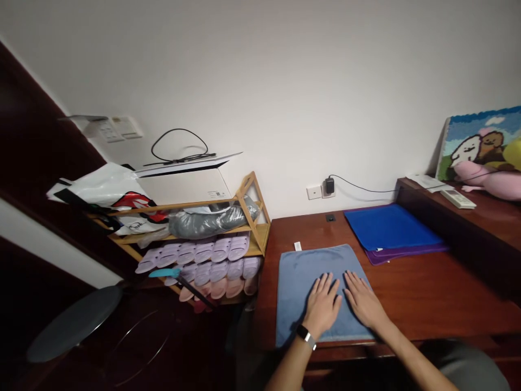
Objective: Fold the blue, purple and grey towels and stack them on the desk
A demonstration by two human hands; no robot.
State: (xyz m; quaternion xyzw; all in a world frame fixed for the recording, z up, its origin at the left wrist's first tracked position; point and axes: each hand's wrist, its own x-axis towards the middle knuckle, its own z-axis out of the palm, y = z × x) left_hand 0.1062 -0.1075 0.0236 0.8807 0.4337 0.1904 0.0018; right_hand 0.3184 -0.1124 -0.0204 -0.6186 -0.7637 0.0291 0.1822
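Grey-blue cloth (297,288): my left hand (323,307) and right hand (365,305), fingers (323,283) extended, hid part; purple cloth (376,258) showed edge only.

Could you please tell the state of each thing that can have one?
Left hand: open, palm down on the gray-blue cloth
Right hand: open, palm down on the same cloth
Gray-blue cloth: spread flat
Blue cloth: flat, atop the purple cloth
Purple cloth: partly covered
Black adapter: plugged in
Lilac slippers: lined up on the rack
Picture: propped up
Remote: lying flat
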